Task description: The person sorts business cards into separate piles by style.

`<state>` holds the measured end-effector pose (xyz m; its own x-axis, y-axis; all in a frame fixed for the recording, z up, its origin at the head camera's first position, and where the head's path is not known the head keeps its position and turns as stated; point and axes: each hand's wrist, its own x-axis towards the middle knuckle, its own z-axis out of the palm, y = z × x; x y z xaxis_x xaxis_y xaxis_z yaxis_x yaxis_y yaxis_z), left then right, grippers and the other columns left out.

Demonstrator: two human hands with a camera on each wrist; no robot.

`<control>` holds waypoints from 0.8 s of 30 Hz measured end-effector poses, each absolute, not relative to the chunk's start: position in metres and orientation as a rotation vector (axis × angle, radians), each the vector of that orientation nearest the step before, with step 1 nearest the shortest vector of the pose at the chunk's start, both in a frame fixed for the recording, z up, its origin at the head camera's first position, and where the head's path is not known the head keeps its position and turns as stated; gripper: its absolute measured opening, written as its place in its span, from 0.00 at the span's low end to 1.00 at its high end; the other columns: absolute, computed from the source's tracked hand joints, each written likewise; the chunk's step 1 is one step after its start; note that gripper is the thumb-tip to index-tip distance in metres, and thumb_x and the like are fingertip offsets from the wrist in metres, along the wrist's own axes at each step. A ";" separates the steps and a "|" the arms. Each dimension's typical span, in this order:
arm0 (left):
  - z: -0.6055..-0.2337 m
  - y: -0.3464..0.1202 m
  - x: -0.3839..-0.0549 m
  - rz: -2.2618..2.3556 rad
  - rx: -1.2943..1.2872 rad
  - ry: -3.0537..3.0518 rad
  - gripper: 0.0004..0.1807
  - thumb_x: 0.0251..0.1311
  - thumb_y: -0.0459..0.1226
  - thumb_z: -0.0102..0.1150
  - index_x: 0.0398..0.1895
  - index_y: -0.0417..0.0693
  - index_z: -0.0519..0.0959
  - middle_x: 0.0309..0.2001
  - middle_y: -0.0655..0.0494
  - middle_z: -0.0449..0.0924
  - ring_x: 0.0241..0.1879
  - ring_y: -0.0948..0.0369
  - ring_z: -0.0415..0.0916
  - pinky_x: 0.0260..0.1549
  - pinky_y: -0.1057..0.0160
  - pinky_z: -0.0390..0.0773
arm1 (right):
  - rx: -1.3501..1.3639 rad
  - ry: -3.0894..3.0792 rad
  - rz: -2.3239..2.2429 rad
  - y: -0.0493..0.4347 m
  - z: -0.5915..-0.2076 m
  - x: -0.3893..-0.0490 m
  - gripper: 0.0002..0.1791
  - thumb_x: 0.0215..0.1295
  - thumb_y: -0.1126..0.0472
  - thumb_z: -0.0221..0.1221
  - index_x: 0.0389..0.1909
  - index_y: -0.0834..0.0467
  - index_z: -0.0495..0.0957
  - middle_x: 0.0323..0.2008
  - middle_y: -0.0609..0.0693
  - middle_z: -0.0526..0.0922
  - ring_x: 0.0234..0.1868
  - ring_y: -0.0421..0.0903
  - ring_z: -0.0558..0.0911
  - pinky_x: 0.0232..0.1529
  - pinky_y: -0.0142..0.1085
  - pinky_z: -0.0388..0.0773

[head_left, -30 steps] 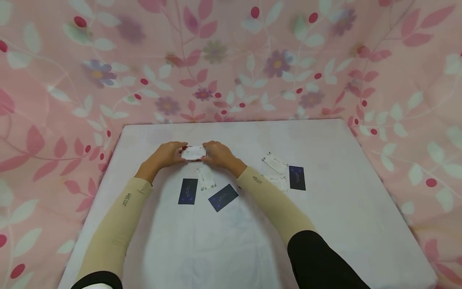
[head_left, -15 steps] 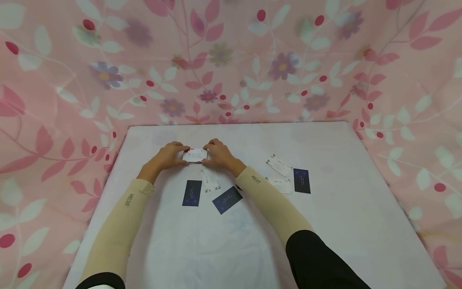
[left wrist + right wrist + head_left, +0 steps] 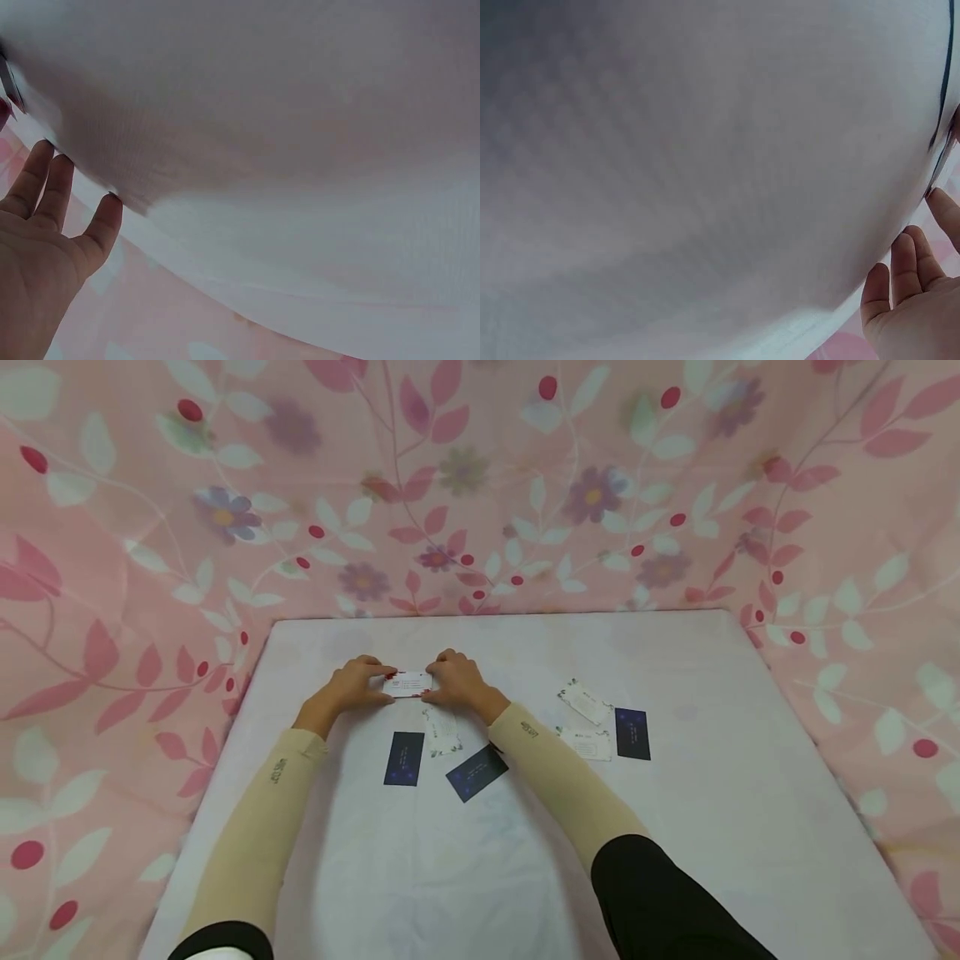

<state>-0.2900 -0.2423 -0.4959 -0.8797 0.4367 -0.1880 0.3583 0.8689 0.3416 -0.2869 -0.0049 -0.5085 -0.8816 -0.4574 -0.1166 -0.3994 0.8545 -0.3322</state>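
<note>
Both hands hold a small white business card with red floral corners near the back left of the table. My left hand grips its left end, thumb at the near corner and finger at the far one. The right hand grips the opposite end likewise. Just in front of it lies a white leaf-patterned card, with a dark blue card to its left and a tilted dark blue card to its right. In the left wrist view, spread fingers rest at the white cloth.
To the right lie two more white leaf-patterned cards, the farther one tilted, the nearer one level, beside another dark blue card. White cloth covers the table; pink floral fabric hangs behind and at the sides.
The held card and both hands have shifted slightly left and nearer relative to the table, still in the same grip. The head view has swung a little; the lying cards stay put.
</note>
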 end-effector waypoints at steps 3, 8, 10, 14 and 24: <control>-0.497 -0.242 -0.291 0.429 0.574 2.771 0.35 0.55 0.49 0.70 0.67 0.50 0.74 0.65 0.36 0.68 0.62 0.37 0.66 0.57 0.30 0.65 | -0.651 2.835 -0.463 -0.004 -0.509 -0.286 0.34 0.61 0.39 0.64 0.65 0.49 0.75 0.63 0.52 0.71 0.62 0.51 0.70 0.65 0.46 0.67; -0.502 -0.244 -0.295 0.418 0.553 2.769 0.35 0.56 0.50 0.70 0.67 0.52 0.73 0.65 0.38 0.66 0.63 0.39 0.65 0.57 0.29 0.64 | -0.651 2.824 -0.487 -0.005 -0.509 -0.285 0.34 0.62 0.39 0.63 0.66 0.50 0.74 0.64 0.52 0.70 0.62 0.51 0.69 0.66 0.46 0.65; -0.504 -0.245 -0.296 0.423 0.558 2.771 0.35 0.56 0.51 0.69 0.67 0.52 0.73 0.66 0.38 0.66 0.64 0.38 0.64 0.56 0.29 0.64 | -0.639 2.822 -0.486 -0.006 -0.509 -0.285 0.34 0.62 0.39 0.63 0.66 0.50 0.73 0.64 0.52 0.70 0.62 0.51 0.69 0.66 0.46 0.65; -0.504 -0.249 -0.293 0.454 0.532 2.777 0.35 0.55 0.50 0.70 0.66 0.51 0.73 0.66 0.37 0.65 0.64 0.37 0.63 0.56 0.28 0.64 | -0.644 2.808 -0.498 -0.009 -0.509 -0.286 0.35 0.61 0.39 0.64 0.66 0.49 0.73 0.65 0.51 0.69 0.62 0.50 0.68 0.66 0.45 0.65; -0.501 -0.245 -0.291 0.513 0.541 2.763 0.33 0.57 0.47 0.69 0.66 0.49 0.73 0.67 0.38 0.64 0.66 0.37 0.61 0.59 0.28 0.61 | -0.609 2.822 -0.453 -0.008 -0.508 -0.287 0.35 0.62 0.39 0.64 0.67 0.48 0.72 0.66 0.52 0.68 0.63 0.51 0.68 0.65 0.46 0.66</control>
<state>-0.2910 -0.2446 -0.5014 -0.8912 0.4070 -0.2001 0.3082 0.8672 0.3912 -0.2866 -0.0076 -0.5083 -0.8901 -0.4316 -0.1463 -0.3642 0.8666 -0.3411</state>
